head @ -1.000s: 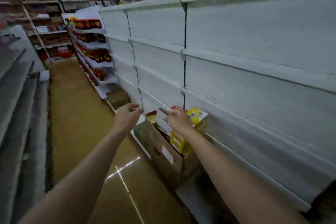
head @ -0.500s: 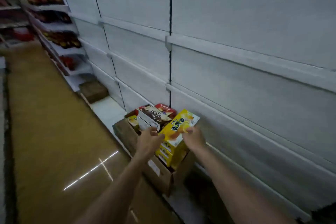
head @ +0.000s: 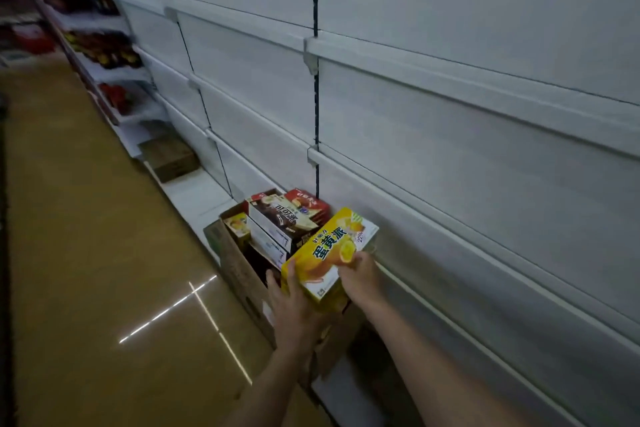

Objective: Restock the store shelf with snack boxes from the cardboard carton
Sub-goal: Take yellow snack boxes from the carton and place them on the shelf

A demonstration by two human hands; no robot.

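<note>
A yellow snack box (head: 329, 251) is tilted just above the open cardboard carton (head: 239, 274), which stands on the floor against the white store shelf (head: 450, 87). My left hand (head: 294, 308) grips the box's near left corner. My right hand (head: 360, 274) holds its right side, thumb on the printed face. Inside the carton lie a brown-and-white snack box (head: 282, 218), a red box (head: 310, 201) behind it, and a small yellow box (head: 237, 227) at the left. Several long white shelf boards rise to the right of the carton.
A second closed cardboard box (head: 169, 158) sits on the lowest shelf board farther down the aisle. Stocked shelves with red and dark packages (head: 104, 52) stand at the far left. The brown floor (head: 86, 253) stretches left of the carton.
Both hands reached down to the carton and took hold of the yellow box, then raised it a little and tipped it. The view has swung down and closer to the carton.
</note>
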